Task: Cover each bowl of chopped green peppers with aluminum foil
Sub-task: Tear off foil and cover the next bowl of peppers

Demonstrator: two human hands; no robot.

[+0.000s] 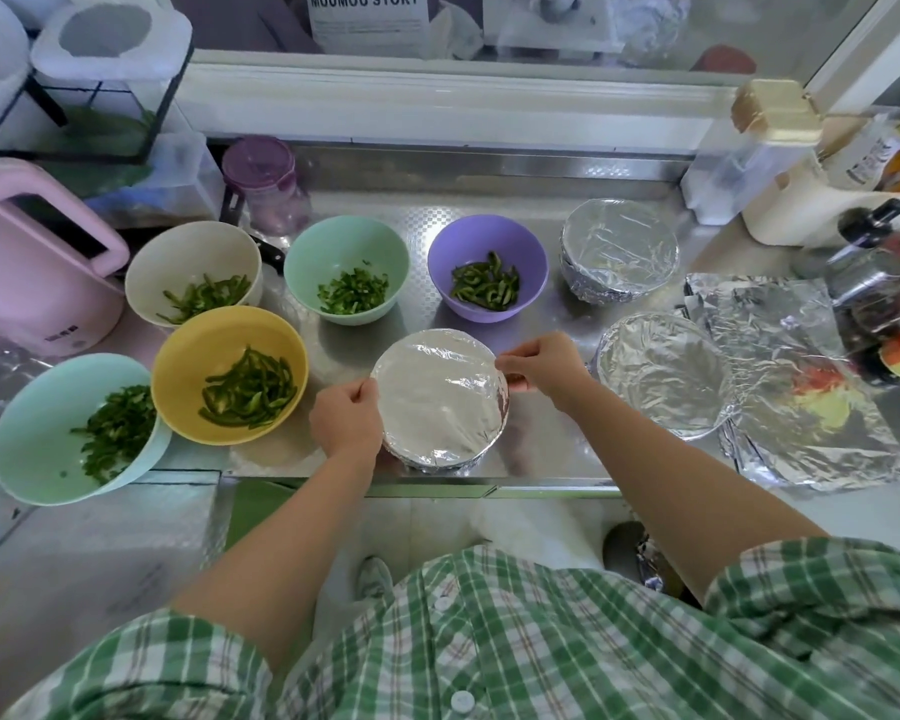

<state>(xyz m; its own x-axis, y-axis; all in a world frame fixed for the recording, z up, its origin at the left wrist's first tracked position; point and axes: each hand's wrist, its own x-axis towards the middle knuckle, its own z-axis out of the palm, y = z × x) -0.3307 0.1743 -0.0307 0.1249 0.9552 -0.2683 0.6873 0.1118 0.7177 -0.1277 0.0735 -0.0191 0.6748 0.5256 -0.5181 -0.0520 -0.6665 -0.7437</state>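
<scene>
Three bowls wear foil; five with peppers are uncovered.
Both hands are on the middle bowl (pixel 440 402), at the front edge of the counter (pixel 489 200). The left hand (pixel 344 415) pinches the foil at the left rim with curled fingers, and the right hand (pixel 541 366) pinches it at the right rim. On the right stand the far bowl (pixel 619 249) and the near bowl (pixel 663 374), both covered, beside loose foil sheets (pixel 801 381). The white bowl (pixel 178 252), green bowl (pixel 344 241), purple bowl (pixel 484 241), yellow bowl (pixel 204 345) and mint bowl (pixel 37 423) show peppers.
</scene>
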